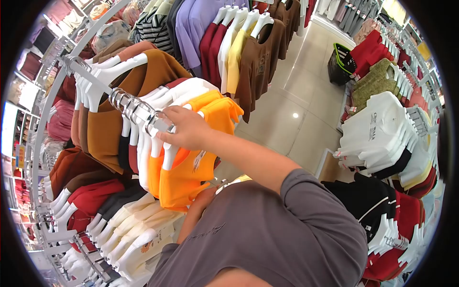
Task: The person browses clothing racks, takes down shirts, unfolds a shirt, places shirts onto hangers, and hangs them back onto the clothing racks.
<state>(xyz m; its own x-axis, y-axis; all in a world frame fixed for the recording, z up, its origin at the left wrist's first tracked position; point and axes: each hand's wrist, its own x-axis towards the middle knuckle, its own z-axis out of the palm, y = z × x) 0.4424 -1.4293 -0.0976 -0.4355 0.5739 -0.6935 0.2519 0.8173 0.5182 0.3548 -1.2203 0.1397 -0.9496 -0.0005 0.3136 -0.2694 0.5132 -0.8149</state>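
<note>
Bright orange fabric tops [179, 184] hang on white plastic hangers [169, 157] at the near end of a polished metal rail [94, 81], where the right hand [187, 128] appears to have its fingers closed on shiny metal hanger hooks [151, 118]; below the rail, the left hand [204, 197] is partly hidden, its grip impossible to tell. An outward tug could send the crowded hooks off the rail's end, spilling tops beneath it

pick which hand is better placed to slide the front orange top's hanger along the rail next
Probably the right hand: it is up at the rail, beside the hanger. The left hand is lower, near the front orange top.
</note>
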